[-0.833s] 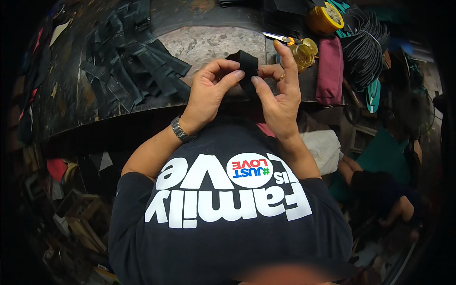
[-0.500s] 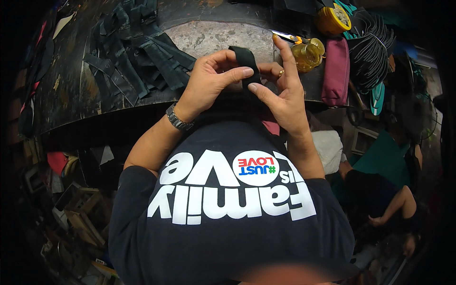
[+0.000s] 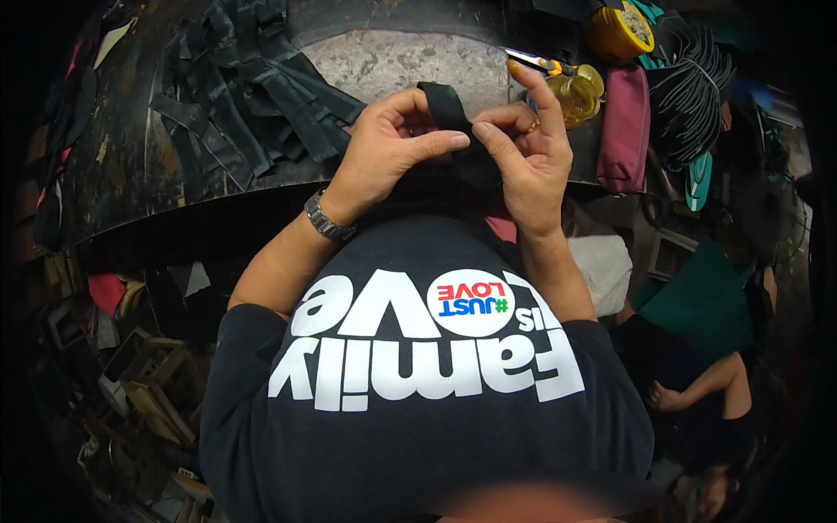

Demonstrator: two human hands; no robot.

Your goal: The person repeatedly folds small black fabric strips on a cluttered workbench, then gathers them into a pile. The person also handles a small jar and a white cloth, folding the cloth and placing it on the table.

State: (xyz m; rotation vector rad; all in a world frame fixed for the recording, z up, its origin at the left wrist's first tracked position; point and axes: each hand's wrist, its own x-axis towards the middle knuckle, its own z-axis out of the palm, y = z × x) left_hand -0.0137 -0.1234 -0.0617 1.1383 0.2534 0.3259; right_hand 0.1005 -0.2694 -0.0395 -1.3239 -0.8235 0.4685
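Observation:
A black strap-like strip (image 3: 446, 108) is held between my two hands above the near edge of the dark table. My left hand (image 3: 388, 144) pinches it between thumb and fingers, with a loop of it standing up behind the thumb. My right hand (image 3: 527, 166) grips the strip close to the left thumb tip, thumb pressed against the bent fingers. The right index finger points up and away, its tip stained brownish. Part of the strip hangs below the hands, dim against the shadow. Many similar black strips (image 3: 253, 105) lie heaped to the left.
Right of my hands stand an open jar of amber stuff (image 3: 575, 96), an orange-handled cutting tool (image 3: 554, 66) and a yellow container (image 3: 621, 33). Beyond are a maroon pouch (image 3: 623, 131) and a bundle of black cords (image 3: 693, 91). Another person's arm (image 3: 719, 383) shows at lower right.
My right thumb has moved up the strip, closer to the left thumb tip. The right hand has shifted slightly right. The other person's arm has changed position.

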